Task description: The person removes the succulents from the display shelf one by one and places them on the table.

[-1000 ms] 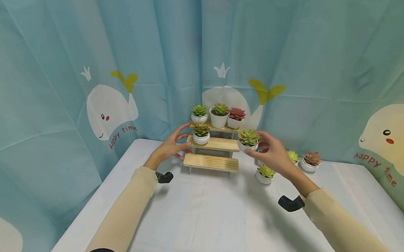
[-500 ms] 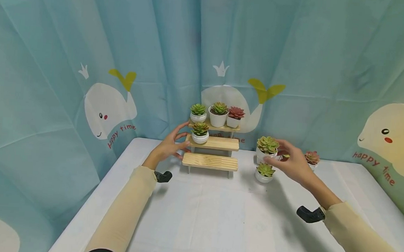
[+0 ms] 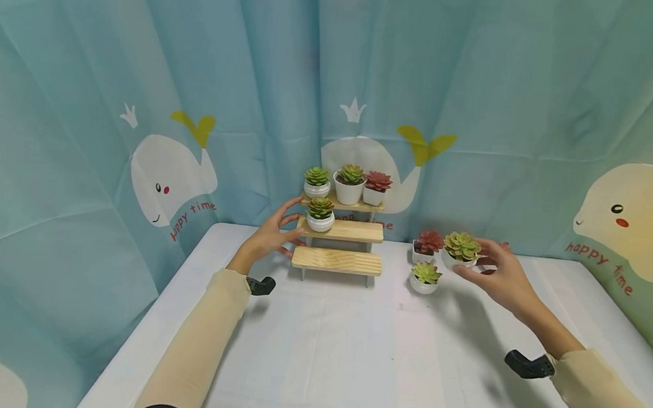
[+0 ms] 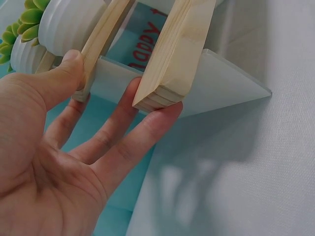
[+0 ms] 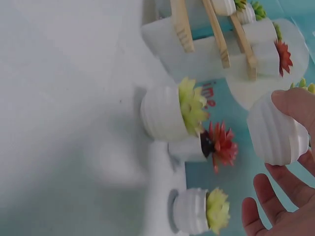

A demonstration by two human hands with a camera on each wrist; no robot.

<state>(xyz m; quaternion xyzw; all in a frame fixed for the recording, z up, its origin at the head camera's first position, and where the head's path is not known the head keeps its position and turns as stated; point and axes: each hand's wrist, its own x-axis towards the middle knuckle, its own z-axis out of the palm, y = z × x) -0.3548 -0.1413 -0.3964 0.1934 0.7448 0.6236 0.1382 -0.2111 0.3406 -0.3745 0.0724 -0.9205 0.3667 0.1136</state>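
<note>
My left hand [image 3: 268, 238] holds the left end of a three-step wooden plant stand [image 3: 336, 262]. In the left wrist view its thumb lies on the front of the middle board [image 4: 101, 37], with fingertips at the board ends. My right hand [image 3: 504, 277] pinches a potted green succulent [image 3: 461, 246] by its white ribbed pot [image 5: 273, 130], raised above the table. A dark-green succulent [image 3: 320, 214] sits at the left of the middle step. On the top step stand a green succulent [image 3: 316, 181], a larger potted one [image 3: 349, 186] and a red one [image 3: 376, 187].
Right of the stand, a red succulent [image 3: 426, 246] and a yellow-green one [image 3: 425, 277] stand on the white table [image 3: 351, 355]. Another yellow-green one [image 5: 197, 211] shows in the right wrist view. A whale-print curtain [image 3: 276, 101] hangs behind.
My right hand has carried the green succulent from beside the middle step to the right, past the red succulent, which is uncovered now. The left hand stays on the stand.
</note>
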